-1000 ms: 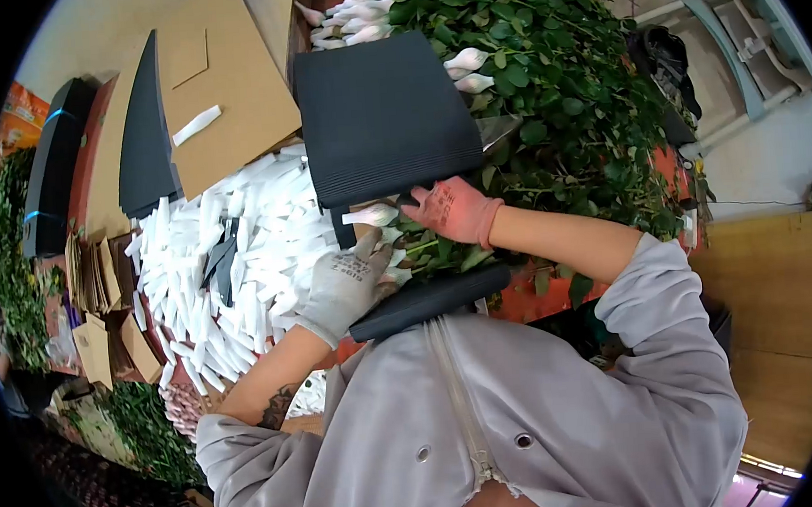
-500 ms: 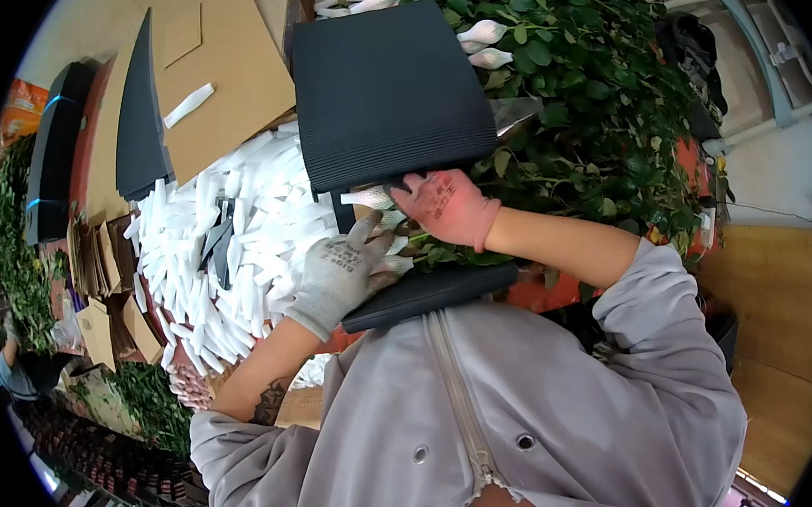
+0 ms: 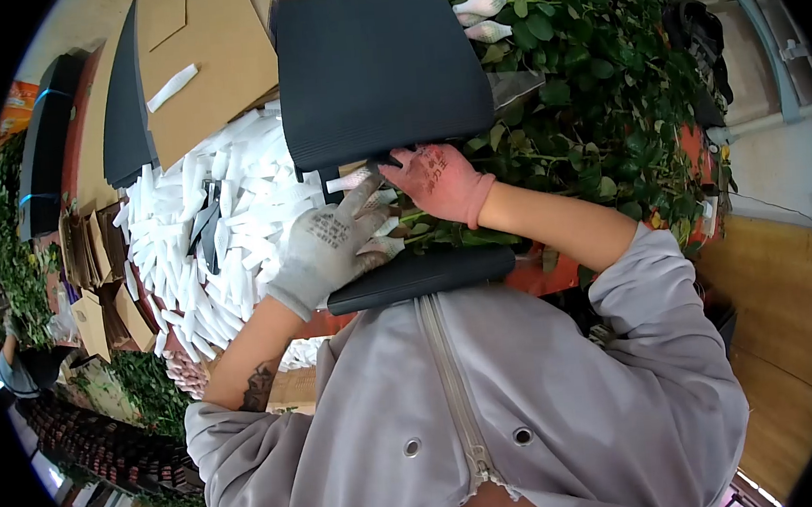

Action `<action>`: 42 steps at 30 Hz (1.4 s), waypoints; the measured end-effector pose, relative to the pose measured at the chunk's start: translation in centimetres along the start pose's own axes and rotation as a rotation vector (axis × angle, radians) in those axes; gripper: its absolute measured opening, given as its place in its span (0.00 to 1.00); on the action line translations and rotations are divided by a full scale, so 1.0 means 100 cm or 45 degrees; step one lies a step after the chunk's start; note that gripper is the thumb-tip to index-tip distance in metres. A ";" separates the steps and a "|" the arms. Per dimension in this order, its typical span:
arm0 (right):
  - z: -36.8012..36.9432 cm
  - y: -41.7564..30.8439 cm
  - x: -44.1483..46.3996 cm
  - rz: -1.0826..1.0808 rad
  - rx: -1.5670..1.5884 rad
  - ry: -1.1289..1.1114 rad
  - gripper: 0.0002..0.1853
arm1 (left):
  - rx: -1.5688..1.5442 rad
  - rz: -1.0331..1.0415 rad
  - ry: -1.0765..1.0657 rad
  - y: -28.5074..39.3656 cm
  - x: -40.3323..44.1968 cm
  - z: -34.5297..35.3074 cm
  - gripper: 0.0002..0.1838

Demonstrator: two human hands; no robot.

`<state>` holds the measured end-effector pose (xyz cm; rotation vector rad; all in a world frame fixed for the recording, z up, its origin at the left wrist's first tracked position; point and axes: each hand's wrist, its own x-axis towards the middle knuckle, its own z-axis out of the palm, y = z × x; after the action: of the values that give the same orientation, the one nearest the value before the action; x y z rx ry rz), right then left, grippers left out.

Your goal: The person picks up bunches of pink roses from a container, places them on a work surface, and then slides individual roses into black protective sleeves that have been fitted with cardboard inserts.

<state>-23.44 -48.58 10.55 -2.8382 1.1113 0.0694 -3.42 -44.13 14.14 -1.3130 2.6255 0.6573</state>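
My left hand [image 3: 321,245], in a grey-white glove, has its fingers stretched over several rose buds in white mesh sleeves. Its fingertips reach a netted rose [image 3: 349,180] at the lower edge of a black corrugated sheet [image 3: 379,67]. My right hand [image 3: 439,185], in a pinkish-red glove, is closed by that same edge, its fingertips at the stem side of this rose; the sheet partly hides them. Another netted bud [image 3: 385,246] lies beside my left hand. A folded black sheet [image 3: 422,278] lies nearest my body.
White mesh sleeves [image 3: 226,238] are heaped on the left, with cardboard [image 3: 224,68] behind them. Leafy rose stems [image 3: 573,82] cover the right side, with two netted buds [image 3: 484,17] beside the sheet. A pale metal frame [image 3: 759,50] stands at far right.
My left hand has straightened its fingers and reached further along toward the upper rose. The right hand stays near the sheet edge. The whole view has shifted slightly.
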 end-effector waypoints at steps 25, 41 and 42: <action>0.013 -0.020 -0.013 -0.474 0.241 -0.238 0.05 | 0.014 0.250 0.075 -0.038 -0.032 0.024 0.10; 0.004 -0.021 -0.013 -0.516 0.221 -0.325 0.06 | -0.542 0.228 0.125 -0.024 -0.042 -0.027 0.13; 0.002 -0.020 -0.014 -0.514 0.214 -0.295 0.08 | -0.678 0.287 0.071 -0.015 -0.033 -0.021 0.13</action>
<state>-23.16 -46.15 10.61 -2.7521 0.4661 0.2536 -0.07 -43.40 16.54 -1.1546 2.7765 1.4524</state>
